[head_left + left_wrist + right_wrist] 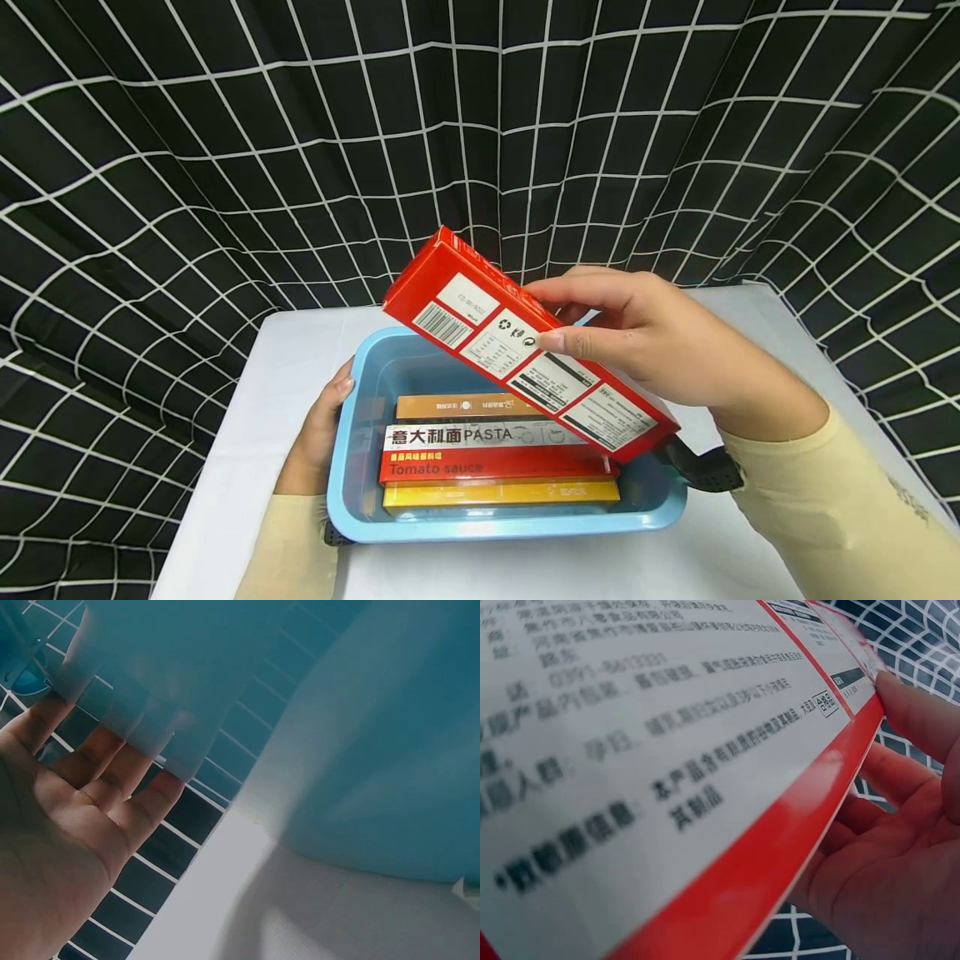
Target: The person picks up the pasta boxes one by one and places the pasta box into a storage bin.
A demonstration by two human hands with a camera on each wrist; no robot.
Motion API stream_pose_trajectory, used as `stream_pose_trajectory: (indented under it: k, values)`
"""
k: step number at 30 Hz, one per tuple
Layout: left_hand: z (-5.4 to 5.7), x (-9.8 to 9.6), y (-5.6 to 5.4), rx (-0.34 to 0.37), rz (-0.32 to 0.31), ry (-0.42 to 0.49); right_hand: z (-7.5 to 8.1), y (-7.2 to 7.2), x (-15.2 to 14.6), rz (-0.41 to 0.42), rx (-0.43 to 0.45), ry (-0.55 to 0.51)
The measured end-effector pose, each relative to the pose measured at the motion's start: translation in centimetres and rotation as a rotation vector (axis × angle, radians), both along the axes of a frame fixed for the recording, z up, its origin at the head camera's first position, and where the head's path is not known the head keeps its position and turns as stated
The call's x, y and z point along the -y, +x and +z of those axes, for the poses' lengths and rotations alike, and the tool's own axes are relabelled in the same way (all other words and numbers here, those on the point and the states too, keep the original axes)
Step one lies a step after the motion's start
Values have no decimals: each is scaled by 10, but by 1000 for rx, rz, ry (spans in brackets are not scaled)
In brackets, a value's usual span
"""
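My right hand (622,333) pinches a red carton (517,342) between thumb and fingers, holding it tilted above a light blue plastic bin (510,527). White panels of small print and a barcode face up on the carton. In the right wrist view, its printed side (667,765) fills most of the picture beside my thumb (919,712). My left hand (318,433) rests against the bin's left side; in the left wrist view its nearly straight fingers (135,817) touch the blue wall (390,765). The thumb is hidden there.
Inside the bin lie a red and white pasta box (480,458), a yellow box (502,493) and an orange-brown box (465,406), side by side. The bin stands on a white-covered table (247,400). Black cloth with a white grid (480,125) surrounds it.
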State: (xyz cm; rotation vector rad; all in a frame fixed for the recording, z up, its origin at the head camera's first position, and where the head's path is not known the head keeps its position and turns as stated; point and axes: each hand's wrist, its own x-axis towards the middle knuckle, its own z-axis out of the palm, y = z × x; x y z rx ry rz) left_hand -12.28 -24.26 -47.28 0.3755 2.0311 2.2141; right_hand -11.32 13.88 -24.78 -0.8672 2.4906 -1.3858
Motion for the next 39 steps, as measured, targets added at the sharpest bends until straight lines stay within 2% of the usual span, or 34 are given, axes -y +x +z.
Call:
stream_pose_trajectory:
  k: [6,12,19,24,29,39]
  values:
    - [2,0,0,14,-18,-6,-12,-6,11,43,41,28]
    - [2,0,0,28,-39,38,-24,-13,23,100,94,63]
    - [-1,0,-2,5,-30,49,-37,-18,38,145,150,114]
    - [-3,2,-3,-14,-10,20,-48,-21,46,191,179,145]
    - [-2,1,-2,1,8,-14,-59,-24,51,243,206,156]
    - [3,-1,1,30,0,13,-67,-24,55,303,223,235]
